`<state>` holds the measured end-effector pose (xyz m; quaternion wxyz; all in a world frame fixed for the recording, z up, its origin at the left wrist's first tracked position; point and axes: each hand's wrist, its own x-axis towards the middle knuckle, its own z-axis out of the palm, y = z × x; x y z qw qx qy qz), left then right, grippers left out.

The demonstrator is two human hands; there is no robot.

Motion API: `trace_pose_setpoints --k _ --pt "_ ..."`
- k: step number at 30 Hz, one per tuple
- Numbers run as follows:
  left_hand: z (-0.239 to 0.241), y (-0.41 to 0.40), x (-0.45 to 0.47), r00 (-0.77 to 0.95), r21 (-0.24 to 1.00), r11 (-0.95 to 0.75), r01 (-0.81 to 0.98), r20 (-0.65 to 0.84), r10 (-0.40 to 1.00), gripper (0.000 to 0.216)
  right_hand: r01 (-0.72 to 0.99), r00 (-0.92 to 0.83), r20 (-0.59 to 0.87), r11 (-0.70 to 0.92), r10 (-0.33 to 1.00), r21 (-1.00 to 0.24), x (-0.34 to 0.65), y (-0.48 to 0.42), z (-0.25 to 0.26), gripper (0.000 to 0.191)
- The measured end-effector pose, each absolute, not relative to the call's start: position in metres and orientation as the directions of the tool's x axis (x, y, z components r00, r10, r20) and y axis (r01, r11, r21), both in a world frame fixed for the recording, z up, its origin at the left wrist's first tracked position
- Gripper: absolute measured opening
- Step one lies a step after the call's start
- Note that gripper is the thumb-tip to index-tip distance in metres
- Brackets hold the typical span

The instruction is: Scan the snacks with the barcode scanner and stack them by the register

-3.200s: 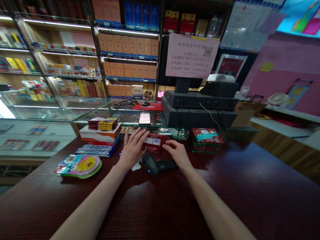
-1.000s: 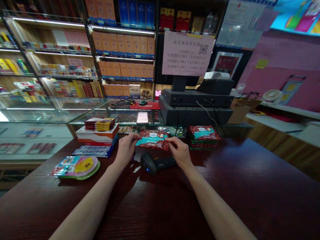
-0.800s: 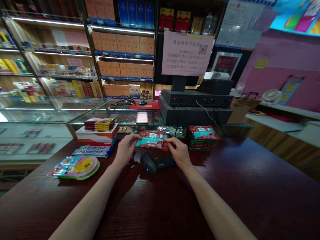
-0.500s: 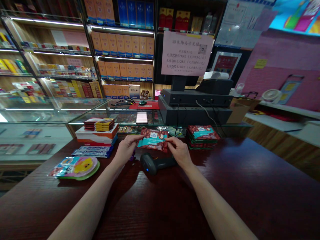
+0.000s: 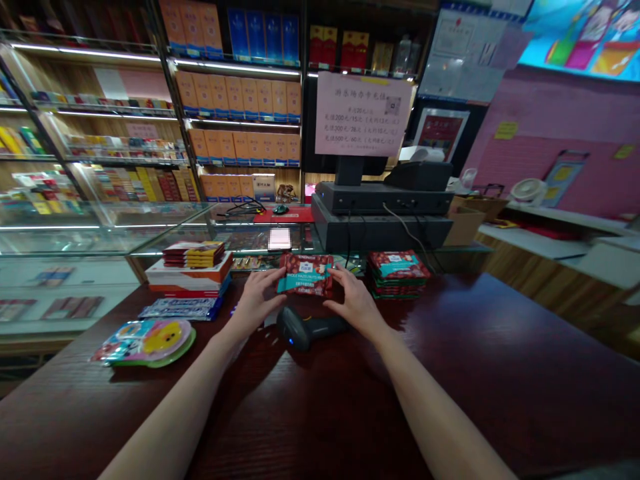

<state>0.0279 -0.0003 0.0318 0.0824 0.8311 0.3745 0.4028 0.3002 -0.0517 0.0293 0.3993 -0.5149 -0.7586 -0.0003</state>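
Observation:
A red and teal packet of hazelnut milk chocolate [image 5: 306, 275] lies between my two hands, its printed face toward me. At its left edge is my left hand [image 5: 257, 298], open, with the thumb spread away from the fingers and the fingertips at the packet's side. My right hand [image 5: 354, 300] is open in the same way at the right edge, thumb apart and pointing inward. Whether the fingertips still touch the wrapper I cannot tell. Just in front of the packet, between my wrists, a dark barcode scanner [image 5: 305, 328] with a small blue light lies on the table.
A stack of similar chocolate packets [image 5: 397, 273] stands to the right. On the left are boxes with small packets on top [image 5: 187, 273], blue-silver wrapped sticks [image 5: 183, 308] and a colourful blister-packed toy [image 5: 150, 340]. Behind stand a glass counter [image 5: 165, 230] and a cash register [image 5: 385, 223].
Both thumbs have come away from the chocolate packet, and my hands have opened from their pinch on its edges. The view has shifted slightly.

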Motion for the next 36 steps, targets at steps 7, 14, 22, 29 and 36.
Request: trace_pose_setpoints --k 7,14,22,29,36 --pt "0.037 -0.003 0.032 0.407 0.295 -0.727 0.620 0.670 0.620 0.056 0.781 -0.146 0.666 0.498 0.731 -0.376 0.307 -0.052 0.030 0.065" --pt "0.047 -0.001 0.040 0.412 0.267 -0.738 0.620 0.690 0.595 0.058 0.718 -0.141 0.662 0.537 0.736 -0.444 0.318 -0.056 0.040 0.063" --pt "0.068 0.001 0.076 0.436 0.222 -0.789 0.573 0.733 0.523 0.060 0.750 -0.076 0.693 0.500 0.716 -0.434 0.346 -0.061 0.053 0.061" --pt "0.076 0.002 0.120 0.444 0.217 -0.828 0.517 0.758 0.477 0.060 0.799 -0.052 0.706 0.453 0.707 -0.395 0.385 -0.071 0.064 0.062" --pt "0.081 0.003 0.168 0.450 0.260 -0.816 0.516 0.728 0.517 0.061 0.846 -0.020 0.678 0.375 0.735 -0.380 0.430 -0.075 0.074 0.060"
